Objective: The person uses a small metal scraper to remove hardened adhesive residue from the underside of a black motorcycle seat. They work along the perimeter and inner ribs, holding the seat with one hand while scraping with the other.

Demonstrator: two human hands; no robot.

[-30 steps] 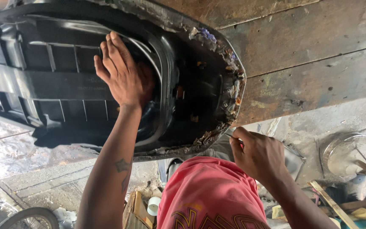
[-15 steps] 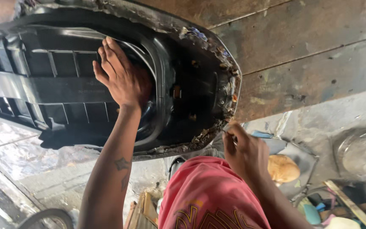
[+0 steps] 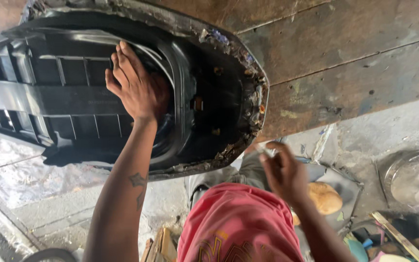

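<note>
The black plastic seat base lies underside-up at upper left, leaning on a rusty wall. The left hand presses flat inside it, fingers spread, gripping nothing. Lower right, the right hand pinches a small, blurred object I cannot identify.

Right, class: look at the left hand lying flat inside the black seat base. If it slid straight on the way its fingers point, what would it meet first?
The left hand points up and left across the black seat base. It would probably first meet the raised rib just beyond the fingers, though depth is hard to judge.
</note>
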